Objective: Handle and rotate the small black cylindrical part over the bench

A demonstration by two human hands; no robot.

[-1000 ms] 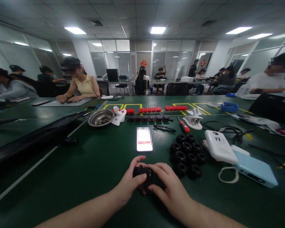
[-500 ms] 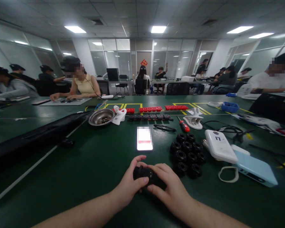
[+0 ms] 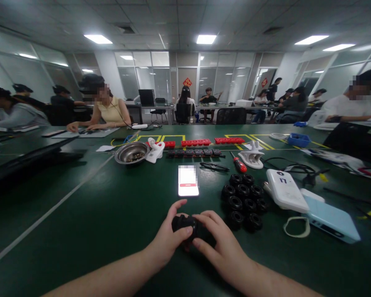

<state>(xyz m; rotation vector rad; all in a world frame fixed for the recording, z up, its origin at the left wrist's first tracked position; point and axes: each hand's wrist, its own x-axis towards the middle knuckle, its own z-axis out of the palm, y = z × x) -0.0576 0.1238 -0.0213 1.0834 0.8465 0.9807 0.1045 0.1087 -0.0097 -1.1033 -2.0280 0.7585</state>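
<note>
1. A green table (image 3: 89, 231) is filling most of the head view; a pale line is running diagonally across its left half.
2. A long black case (image 3: 27, 161) is lying along the far left of the table.
3. A light blue flat box (image 3: 330, 218) is lying at the right, with a white device (image 3: 286, 190) leaning on its upper left end and a white loop (image 3: 295, 227) lying just beside its near edge.
4. The left hand (image 3: 170, 237) is wrapping partly closed around the left side of a small black part (image 3: 185, 225), thumb pressing on the near face and index finger arching over the top.
5. The right hand (image 3: 222, 245) is curling over the right side of the same black part, fingertips touching it; both hands are gripping it together.
6. The black part is sitting low over the table, near the front edge at centre, between the two hands.
7. A cluster of black rings (image 3: 244, 200) is lying just right of the hands.
8. A metal bowl (image 3: 132, 153) is standing further back on the left, with a white clip (image 3: 155, 150) touching its right rim.
9. A lit phone (image 3: 188, 181) is lying flat directly beyond the hands.
10. A red-handled screwdriver (image 3: 238, 162) is lying behind the rings.
</note>
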